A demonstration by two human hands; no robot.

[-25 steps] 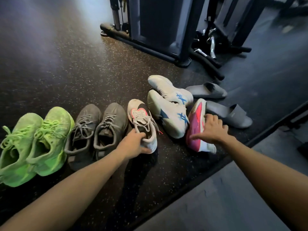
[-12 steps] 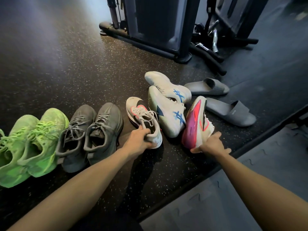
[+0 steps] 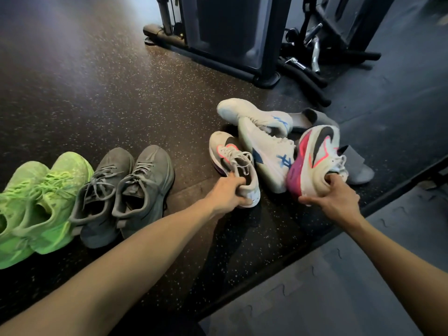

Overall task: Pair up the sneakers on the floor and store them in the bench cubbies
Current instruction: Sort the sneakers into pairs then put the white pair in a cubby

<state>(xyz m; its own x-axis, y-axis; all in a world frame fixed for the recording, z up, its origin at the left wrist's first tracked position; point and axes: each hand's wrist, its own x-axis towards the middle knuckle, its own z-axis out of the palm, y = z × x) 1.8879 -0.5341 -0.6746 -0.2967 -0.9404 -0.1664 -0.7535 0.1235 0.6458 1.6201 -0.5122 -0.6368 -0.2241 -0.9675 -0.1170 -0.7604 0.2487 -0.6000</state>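
Two white sneakers with pink-and-black trim are in hand at once. The left hand (image 3: 229, 191) has its grip clenched round the heel collar of the left white-and-pink sneaker (image 3: 232, 161), fingers hooked inside the opening; the shoe appears to sit upright on the speckled floor (image 3: 97, 81), though contact under the heel is hard to judge. The right hand (image 3: 335, 198) grasps the heel of the right white-and-pink sneaker (image 3: 317, 156) the same way, and that one is tipped onto its side with the pink sole showing.

The step in hand looks like bringing this pair together. To do it well, the tipped shoe should be rolled upright and carried over, not dragged through, the two white-and-blue sneakers (image 3: 266, 144) that lie heaped between the held shoes, touching both.

For room: bare floor lies open just right of the grey sneakers (image 3: 126, 190), which already stand paired beside the green sneakers (image 3: 38, 202). Grey slides (image 3: 358, 170) lie close behind the right-hand shoe. A raised dark edge strip (image 3: 378, 197) runs just beside the right wrist, bordering a grey mat (image 3: 339, 299). A gym machine base (image 3: 218, 57) stands well apart. No bench cubbies are in view.
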